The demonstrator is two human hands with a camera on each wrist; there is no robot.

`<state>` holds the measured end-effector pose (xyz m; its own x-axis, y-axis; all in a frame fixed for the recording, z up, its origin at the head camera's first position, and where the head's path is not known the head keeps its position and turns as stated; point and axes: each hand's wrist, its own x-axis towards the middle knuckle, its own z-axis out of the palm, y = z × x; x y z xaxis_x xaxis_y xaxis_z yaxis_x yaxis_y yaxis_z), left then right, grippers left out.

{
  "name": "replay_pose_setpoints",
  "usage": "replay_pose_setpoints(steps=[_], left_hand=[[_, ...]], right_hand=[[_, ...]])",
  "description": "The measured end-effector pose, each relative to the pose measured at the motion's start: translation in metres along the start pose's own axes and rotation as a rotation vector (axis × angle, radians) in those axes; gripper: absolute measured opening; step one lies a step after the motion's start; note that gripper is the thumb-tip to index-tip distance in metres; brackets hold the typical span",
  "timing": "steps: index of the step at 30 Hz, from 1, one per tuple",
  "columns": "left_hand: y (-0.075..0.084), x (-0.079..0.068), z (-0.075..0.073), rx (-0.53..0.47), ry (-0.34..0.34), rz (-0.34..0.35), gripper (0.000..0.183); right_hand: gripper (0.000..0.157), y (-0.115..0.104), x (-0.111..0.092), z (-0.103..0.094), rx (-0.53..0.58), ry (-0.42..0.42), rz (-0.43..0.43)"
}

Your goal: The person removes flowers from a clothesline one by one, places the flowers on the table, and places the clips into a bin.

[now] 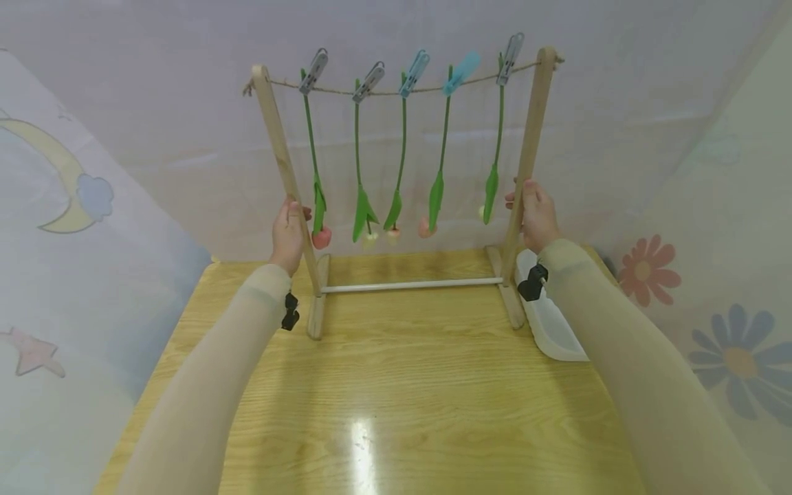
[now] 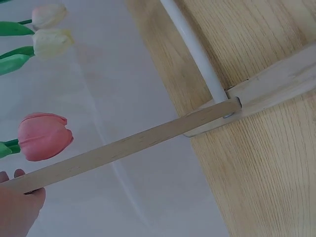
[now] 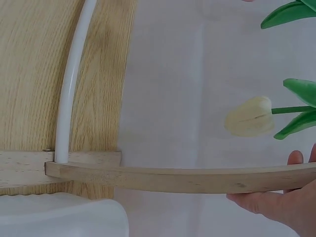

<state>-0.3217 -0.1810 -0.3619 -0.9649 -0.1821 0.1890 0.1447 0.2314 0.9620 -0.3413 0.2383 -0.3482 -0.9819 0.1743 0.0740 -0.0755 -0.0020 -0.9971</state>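
A wooden drying rack [image 1: 281, 148] stands at the back of the table, with a twine line [image 1: 383, 92] strung between its two posts. Several artificial tulips hang head down from grey and blue clothespins [image 1: 414, 73]. My left hand [image 1: 289, 234] grips the left post partway up, beside a pink tulip [image 2: 45, 137]. On the other side, my right hand [image 1: 537, 214] holds the right post [image 3: 197, 179] between thumb and fingers, near a cream tulip [image 3: 249, 117]. A white rod [image 1: 411, 284] joins the feet of the rack.
A white plastic tray [image 1: 559, 330] sits at the table's right edge, partly behind my right forearm. The wooden table [image 1: 396, 385] extends toward me. Behind the rack rises a pale wall covering, with printed flowers [image 1: 650, 270] on the right side.
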Motion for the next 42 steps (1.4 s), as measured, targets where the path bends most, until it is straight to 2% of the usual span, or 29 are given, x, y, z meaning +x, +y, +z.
replay_pose_setpoints(steps=[5, 14, 19, 25, 29, 36, 42], left_hand=[[-0.0012, 0.0018, -0.0002, 0.022, 0.004, 0.012, 0.056], [-0.0047, 0.0040, -0.0014, 0.015, -0.010, -0.007, 0.058], [-0.0058, 0.0032, -0.0023, 0.033, -0.016, 0.012, 0.059], [-0.0058, 0.0027, -0.0021, 0.034, -0.015, 0.022, 0.060], [-0.0056, 0.0032, -0.0019, 0.040, -0.011, 0.031, 0.059], [-0.0073, 0.0044, -0.0019, 0.048, -0.007, 0.042, 0.054], [-0.0078, 0.0038, -0.0011, 0.041, 0.003, 0.044, 0.052]], right_hand=[[0.047, 0.0028, 0.0037, -0.0010, 0.022, -0.004, 0.000], [0.055, 0.0044, 0.0011, 0.0006, 0.010, -0.012, -0.031], [0.057, 0.0065, 0.0024, -0.0001, -0.005, -0.008, -0.042], [0.053, 0.0076, 0.0036, -0.0013, -0.018, -0.004, -0.052], [0.043, 0.0084, 0.0043, -0.0018, -0.009, 0.003, -0.050], [0.053, 0.0088, 0.0046, -0.0015, 0.018, 0.011, -0.028], [0.050, 0.0081, 0.0042, -0.0017, -0.008, 0.010, -0.011]])
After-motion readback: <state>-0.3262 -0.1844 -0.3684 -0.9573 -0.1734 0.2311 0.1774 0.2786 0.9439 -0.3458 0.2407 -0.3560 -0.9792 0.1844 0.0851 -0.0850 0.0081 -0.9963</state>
